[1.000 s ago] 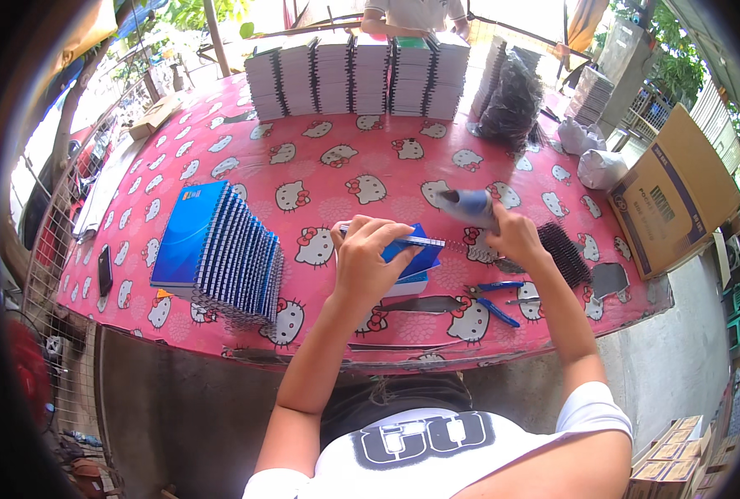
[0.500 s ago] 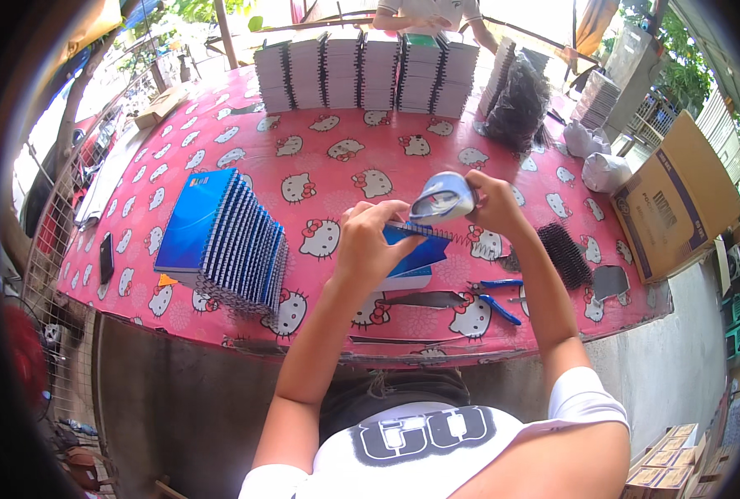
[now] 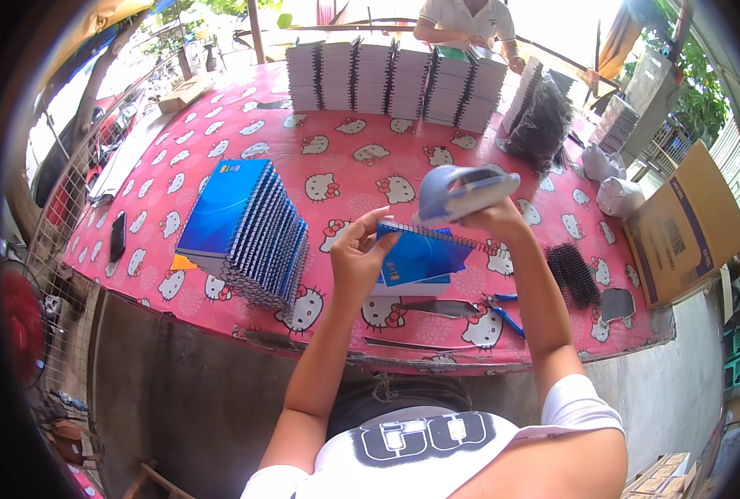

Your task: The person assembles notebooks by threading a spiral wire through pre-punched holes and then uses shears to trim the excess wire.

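My left hand (image 3: 357,256) pinches the upper left corner of a blue-covered notebook (image 3: 420,256), holding it tilted above the table. A dark spiral coil (image 3: 480,244) runs along the notebook's top edge and sticks out past its right end. In my right hand (image 3: 500,219) is a rounded grey-blue tool (image 3: 461,193) with a pale oval face, held just above the coil; its exact kind I cannot make out. Beneath the notebook lie more blue-covered sheets with a white block of paper (image 3: 411,289). Blue-handled pliers (image 3: 509,319) lie near my right forearm, partly hidden by it.
A tall stack of blue spiral notebooks (image 3: 230,208) stands at left, beside a phone (image 3: 118,237). Black coils (image 3: 574,276) lie at right, near a cardboard box (image 3: 678,233). Stacked bound books (image 3: 370,79) and a black plastic bag (image 3: 540,121) line the far edge, where another person (image 3: 470,25) stands.
The grey-blue tool has turned and moved slightly right in my right hand. The notebook has tipped so more of its cover shows. The whole view has shifted a little.
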Motion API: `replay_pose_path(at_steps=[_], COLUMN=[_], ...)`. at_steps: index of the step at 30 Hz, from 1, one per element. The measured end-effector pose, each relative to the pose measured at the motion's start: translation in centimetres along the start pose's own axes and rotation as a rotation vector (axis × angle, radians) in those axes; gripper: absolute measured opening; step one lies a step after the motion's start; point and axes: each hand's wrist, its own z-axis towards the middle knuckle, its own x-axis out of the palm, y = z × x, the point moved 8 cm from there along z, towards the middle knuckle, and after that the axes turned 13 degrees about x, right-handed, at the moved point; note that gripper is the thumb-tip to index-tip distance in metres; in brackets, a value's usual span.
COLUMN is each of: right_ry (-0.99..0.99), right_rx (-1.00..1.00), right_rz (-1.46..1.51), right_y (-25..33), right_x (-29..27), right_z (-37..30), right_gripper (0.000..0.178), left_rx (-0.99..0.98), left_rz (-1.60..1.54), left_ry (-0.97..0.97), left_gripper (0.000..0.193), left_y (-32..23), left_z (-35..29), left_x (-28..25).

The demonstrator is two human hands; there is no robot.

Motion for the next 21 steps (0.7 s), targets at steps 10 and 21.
replay_pose_path(at_steps=[10, 21], right_ry=[-0.425, -0.541], right_rx=[-0.004, -0.007], right_rz=[-0.793, -1.102], right_y=[-1.4, -7.5], right_x=[-2.4, -5.0], right_z=[0.2, -14.0], right_gripper=[0.037, 0.059], left_rx=[-0.043, 0.559], left_rz=[-0.045, 0.240], left_ry=[-0.010, 0.129], left_gripper=[0.033, 0.025], left_y=[0.8, -7.8], left_z=[-0.2, -0.6], left_x=[-0.9, 2.7])
